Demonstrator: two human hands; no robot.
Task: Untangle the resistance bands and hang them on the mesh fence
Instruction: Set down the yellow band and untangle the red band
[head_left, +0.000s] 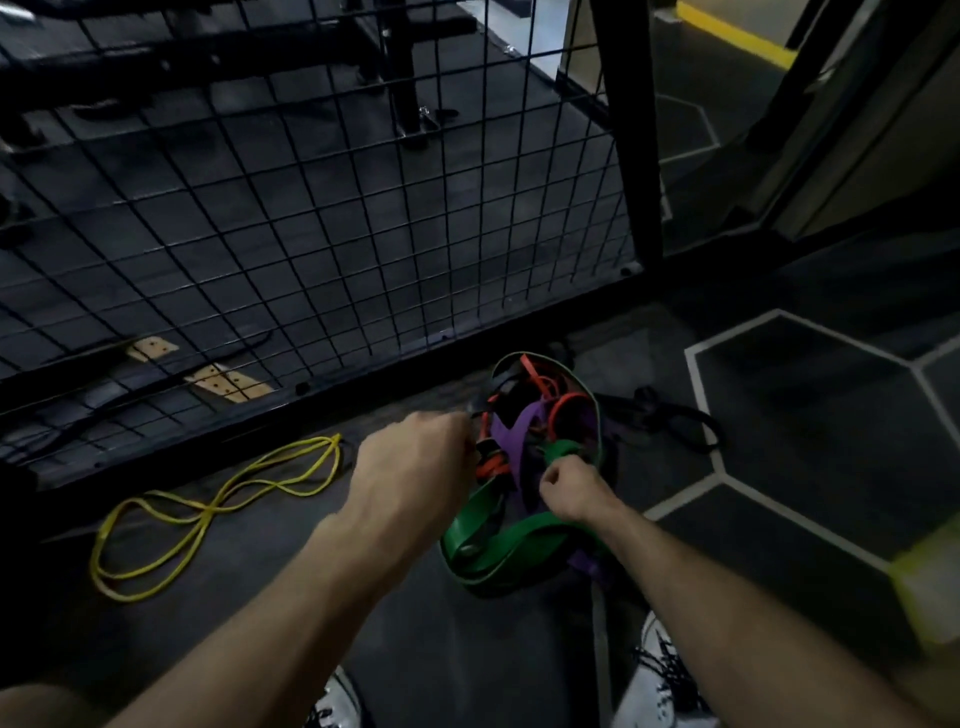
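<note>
your left hand (415, 467) fingers are curled into the tangled bands (535, 441); your right hand (569, 491) fingers pinch the green band (498, 540); the yellow band (208, 512) lies apart

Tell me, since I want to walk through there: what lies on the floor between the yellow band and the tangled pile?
In the head view, only bare dark floor; the left hand and forearm hang over that stretch between yellow band and tangled pile.

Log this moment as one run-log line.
stage: untangling | left hand: closed in band tangle | right hand: gripping green band | yellow band: loose on floor | mesh fence: nothing hung in view
</note>
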